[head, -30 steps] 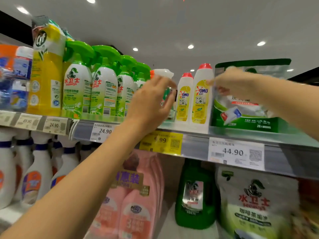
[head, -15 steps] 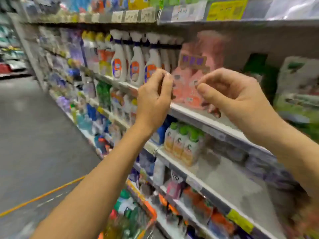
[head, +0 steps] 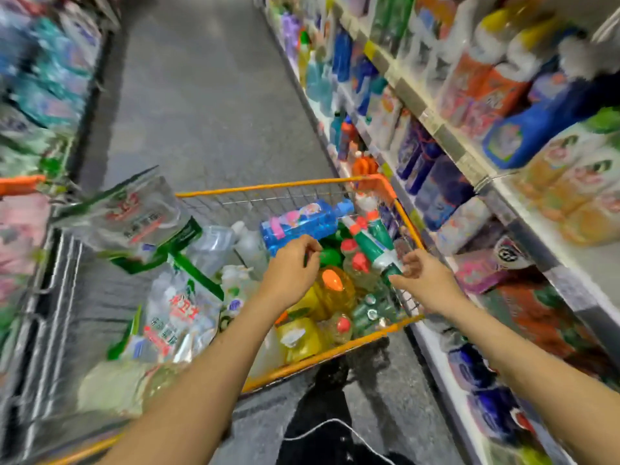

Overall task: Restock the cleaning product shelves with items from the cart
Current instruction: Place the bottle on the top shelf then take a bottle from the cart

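Now the left hand (head: 292, 260) and right hand (head: 424, 280) hang loosely curled and empty just above the bottles (head: 335, 290) piled in the cart (head: 335, 351), so pulling one out may topple its neighbours.

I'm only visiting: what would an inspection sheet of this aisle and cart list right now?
Surface: grey aisle floor.
Job's things: orange-rimmed cart packed with bottles, a blue bottle lying on top; refill bags at its left.
Clutter: nothing seen.
Hands: left hand and right hand over the bottles, holding nothing.
Cables: thin white cord across the dark trousers below.
Surroundings: stocked shelves on the right, blurred; more goods on the left.
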`<state>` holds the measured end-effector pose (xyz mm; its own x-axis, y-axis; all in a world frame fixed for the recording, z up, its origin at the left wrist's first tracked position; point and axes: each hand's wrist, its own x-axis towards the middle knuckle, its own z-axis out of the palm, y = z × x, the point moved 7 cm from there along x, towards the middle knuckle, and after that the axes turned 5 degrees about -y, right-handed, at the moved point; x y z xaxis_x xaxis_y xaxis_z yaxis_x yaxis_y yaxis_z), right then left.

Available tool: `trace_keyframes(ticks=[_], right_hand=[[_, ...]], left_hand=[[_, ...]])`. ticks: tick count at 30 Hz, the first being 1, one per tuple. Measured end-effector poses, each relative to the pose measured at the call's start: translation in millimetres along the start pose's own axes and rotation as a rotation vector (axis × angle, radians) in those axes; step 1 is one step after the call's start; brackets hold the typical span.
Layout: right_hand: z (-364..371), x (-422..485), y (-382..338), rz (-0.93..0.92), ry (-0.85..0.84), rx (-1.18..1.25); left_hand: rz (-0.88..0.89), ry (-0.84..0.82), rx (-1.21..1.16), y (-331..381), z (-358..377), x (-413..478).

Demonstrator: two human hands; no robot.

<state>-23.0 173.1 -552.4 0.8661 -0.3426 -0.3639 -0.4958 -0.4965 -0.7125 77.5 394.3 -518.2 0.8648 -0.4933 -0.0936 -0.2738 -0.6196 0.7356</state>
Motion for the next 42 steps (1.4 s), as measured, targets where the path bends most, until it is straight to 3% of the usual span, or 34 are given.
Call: trace_keyframes(ticks=[10,21,27,30,33,35,38,42], right_hand=[[58.8,95.0,45.9,0.118,-0.076,-0.573],[65.2,105.0,57.1,0.197,-0.062,-0.66],[38.8,79.3,40.7,0.212,0.019,-0.338],[18.2,58.2,20.1,0.155,0.032,0.05],[4.3,38.1,-7.5,0.1,-0.103,0.564],[-4.2,25.9,-32.8,-0.002,-0.204,0.755],[-16.8,7.6,-66.9,-0.138,-0.28,0.901],[-35.1,-15.6,-91.7,-0.245,-0.284,0.885]], left_hand=[[-0.142,-0.109,-0.048,-62.9,33.9,38.9],[-0.169,-0.216,0.004,-61.2,45.7,68.5],[-0.169,-0.221,-0.066,-47.8,48.7,70.7],[-0.176,-0.264,-0.178,-32.0,51.4,70.0],[-0.252,-0.341,-0.376,-12.4,49.9,69.0],[-0.248,-0.397,-0.524,6.1,46.2,65.9],[-0.159,-0.445,-0.767,40.1,36.0,57.3],[-0.028,-0.35,-0.856,70.2,17.5,45.8]])
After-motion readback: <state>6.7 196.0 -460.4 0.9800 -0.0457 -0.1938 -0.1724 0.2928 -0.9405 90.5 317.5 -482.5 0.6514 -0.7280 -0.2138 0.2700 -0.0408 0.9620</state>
